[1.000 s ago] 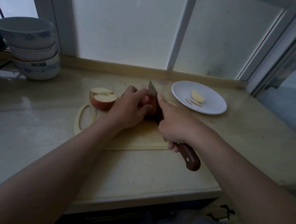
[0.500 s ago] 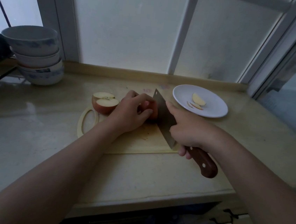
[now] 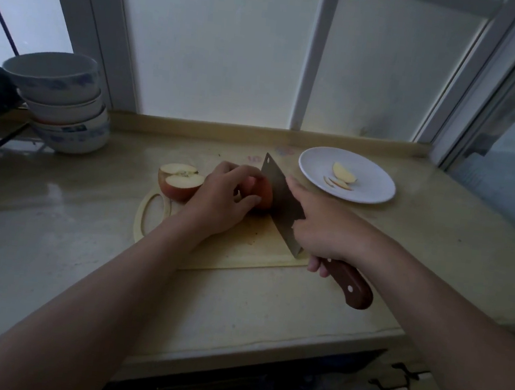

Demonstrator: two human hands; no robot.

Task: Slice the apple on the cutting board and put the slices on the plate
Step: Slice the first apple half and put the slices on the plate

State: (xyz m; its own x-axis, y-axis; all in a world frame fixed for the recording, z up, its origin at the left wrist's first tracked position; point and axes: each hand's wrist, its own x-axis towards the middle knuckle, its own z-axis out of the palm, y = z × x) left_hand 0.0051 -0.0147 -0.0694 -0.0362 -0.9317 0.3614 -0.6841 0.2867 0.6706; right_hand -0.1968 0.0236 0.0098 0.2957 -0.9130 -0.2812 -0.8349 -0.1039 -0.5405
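— On the board point(image 3: 244, 252), entry one?
— Apple point(image 3: 264, 192), red, part-cut piece, at the far middle. Left hand point(image 3: 220, 202) on top: fingers point(image 3: 242, 172) curled over the skin, thumb on the near side, holding it down.
— Entry two?
— Knife point(image 3: 280, 205), broad blade, brown handle. Right hand point(image 3: 325, 232) wrapped round the handle where it meets the blade, forefinger reaching forward beside the blade's back.
— Blade to apple?
— Touching, on the apple's right flank. The blade's long axis runs far to near, its heel drifting right. Left fingertips lie just left of the blade, with the apple under them. Whether the edge has entered the flesh: cannot tell.
— Judgement?
— Step in hand: a slice off the right end. The cut turns on the narrow strip between blade and fingertips, which want tucking back.
— Destination?
— Plate point(image 3: 374, 189), white, off the board to the far right, nearer the right hand. Slices point(image 3: 342, 175) on it, a few.
— Stock left?
— Other half point(image 3: 179, 182), cut face up, far left of the board, just beside the left hand. Task judged early.
— Sundries?
— Bowls point(image 3: 62, 104), stacked, far left of the counter point(image 3: 54, 237).
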